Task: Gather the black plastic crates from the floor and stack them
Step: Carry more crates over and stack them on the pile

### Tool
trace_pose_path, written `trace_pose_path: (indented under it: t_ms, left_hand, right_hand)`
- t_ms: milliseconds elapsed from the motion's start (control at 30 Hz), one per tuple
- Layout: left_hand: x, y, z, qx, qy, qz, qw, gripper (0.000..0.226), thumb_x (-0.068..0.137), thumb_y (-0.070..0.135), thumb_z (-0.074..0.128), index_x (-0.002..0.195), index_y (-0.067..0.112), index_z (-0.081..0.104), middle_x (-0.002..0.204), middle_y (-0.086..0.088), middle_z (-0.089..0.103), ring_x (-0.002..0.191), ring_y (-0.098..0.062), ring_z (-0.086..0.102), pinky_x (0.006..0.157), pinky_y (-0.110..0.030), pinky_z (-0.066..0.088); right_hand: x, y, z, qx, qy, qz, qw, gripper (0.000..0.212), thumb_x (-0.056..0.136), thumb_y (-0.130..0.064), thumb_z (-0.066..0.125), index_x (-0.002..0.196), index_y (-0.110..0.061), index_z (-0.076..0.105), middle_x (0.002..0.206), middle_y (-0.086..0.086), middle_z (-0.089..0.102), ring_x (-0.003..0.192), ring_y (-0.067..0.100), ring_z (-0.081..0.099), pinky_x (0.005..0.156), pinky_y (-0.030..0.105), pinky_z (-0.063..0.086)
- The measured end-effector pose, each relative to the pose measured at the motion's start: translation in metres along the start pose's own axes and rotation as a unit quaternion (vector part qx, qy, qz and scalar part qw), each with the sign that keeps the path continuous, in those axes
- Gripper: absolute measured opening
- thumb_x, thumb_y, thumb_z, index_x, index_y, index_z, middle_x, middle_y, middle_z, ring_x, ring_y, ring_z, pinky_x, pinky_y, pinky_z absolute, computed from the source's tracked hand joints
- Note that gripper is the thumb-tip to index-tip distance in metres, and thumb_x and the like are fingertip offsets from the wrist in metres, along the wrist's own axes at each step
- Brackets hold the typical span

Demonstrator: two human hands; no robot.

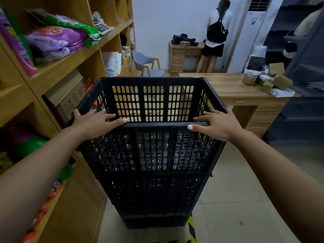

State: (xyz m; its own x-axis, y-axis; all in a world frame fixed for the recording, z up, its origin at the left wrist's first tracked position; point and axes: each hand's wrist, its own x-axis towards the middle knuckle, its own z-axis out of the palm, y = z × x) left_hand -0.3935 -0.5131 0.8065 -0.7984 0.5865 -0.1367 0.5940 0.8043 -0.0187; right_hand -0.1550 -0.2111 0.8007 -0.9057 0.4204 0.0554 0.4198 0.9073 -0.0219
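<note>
A tall stack of black plastic crates (154,181) stands on the tiled floor right in front of me. The top crate (152,102) is perforated and has nothing in it. My left hand (94,122) lies on its near left corner, fingers stretched flat along the near rim. My right hand (217,124) lies on the near right corner in the same way, fingers straight and pointing inward along the rim. Neither hand curls round the plastic.
Wooden shelving (57,67) with bags and boxes runs close along the left. A wooden desk (233,88) with small boxes stands behind the stack to the right. A person (214,35) stands at a far dresser. Yellow-black tape (192,228) marks the floor.
</note>
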Motion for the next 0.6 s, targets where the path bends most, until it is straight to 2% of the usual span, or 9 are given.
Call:
trace_pose_path:
  t_ms: [167,367,467,533,600]
  left_hand:
    - [-0.0061,-0.0036,0.0042,0.005,-0.002,0.023,1.000,0.112,0.051,0.098,-0.004,0.141,0.045,0.035,0.158,0.006,0.021,0.147,-0.023,0.012,0.109,-0.067,-0.007]
    - [-0.0015,0.0034,-0.0003,-0.001,0.000,0.015,1.000,0.105,0.055,0.097,-0.004,0.129,0.045,0.050,0.146,0.005,0.045,0.141,-0.022,0.029,0.110,-0.068,-0.004]
    - [-0.0024,0.0033,0.0014,-0.015,0.011,0.010,1.000,0.104,0.056,0.098,-0.001,0.128,0.044,0.051,0.143,0.002,0.048,0.139,-0.024,0.034,0.111,-0.066,-0.005]
    - [-0.0017,0.0033,0.0008,-0.036,0.014,0.009,0.999,0.101,0.057,0.099,0.005,0.129,0.045,0.050,0.144,0.004,0.047,0.139,-0.025,0.033,0.111,-0.066,-0.006]
    - [-0.0049,-0.0004,-0.0002,-0.064,0.029,0.030,0.997,0.098,0.058,0.098,0.013,0.131,0.043,0.048,0.148,0.006,0.041,0.141,-0.023,0.029,0.110,-0.066,-0.005]
  right_hand:
    - [-0.0085,0.0019,0.0035,-0.006,0.018,-0.009,1.000,0.091,0.064,-0.094,0.008,0.131,-0.047,0.048,0.149,-0.003,0.041,0.143,0.020,0.024,0.115,0.056,0.005]
    - [-0.0017,0.0030,0.0024,-0.014,0.031,-0.014,0.999,0.091,0.067,-0.093,0.008,0.126,-0.041,0.056,0.136,-0.010,0.055,0.135,0.015,0.038,0.113,0.056,0.012]
    - [-0.0025,0.0029,0.0033,-0.017,0.045,-0.013,0.999,0.091,0.068,-0.093,0.009,0.125,-0.040,0.056,0.133,-0.010,0.057,0.132,0.013,0.042,0.112,0.055,0.015]
    - [-0.0019,0.0023,0.0031,-0.019,0.033,-0.014,0.999,0.091,0.068,-0.092,0.009,0.129,-0.039,0.052,0.138,-0.008,0.053,0.136,0.015,0.036,0.113,0.056,0.011]
    - [-0.0033,0.0036,0.0024,-0.019,0.003,-0.011,1.000,0.094,0.068,-0.092,0.008,0.137,-0.039,0.042,0.147,-0.004,0.042,0.143,0.019,0.023,0.114,0.057,0.003]
